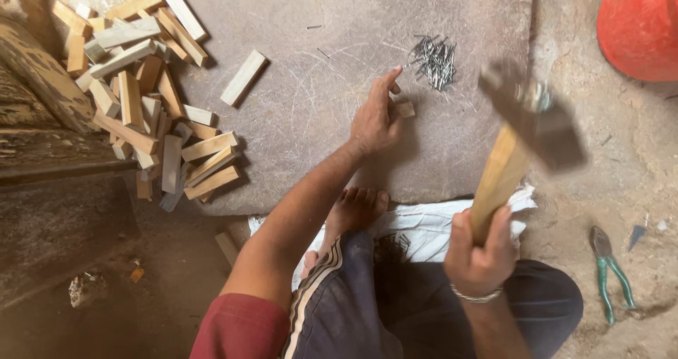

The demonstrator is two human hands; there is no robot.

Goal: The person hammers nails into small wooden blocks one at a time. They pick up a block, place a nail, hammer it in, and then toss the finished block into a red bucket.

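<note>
on stone slab | left hand (374, 122) pinches small block (405, 109) | right hand (479, 253) grip closed on hammer (519, 143), head up-right

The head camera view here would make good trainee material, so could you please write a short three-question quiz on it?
1. True or false: the right hand grips a hammer by its wooden handle.
2. What does the left hand touch on the stone slab? A) a small wooden block B) the pliers C) the orange tub
3. Which side of the slab holds the pile of wooden pieces?

Key: 1 true; 2 A; 3 the left side, opposite the nails.
</note>
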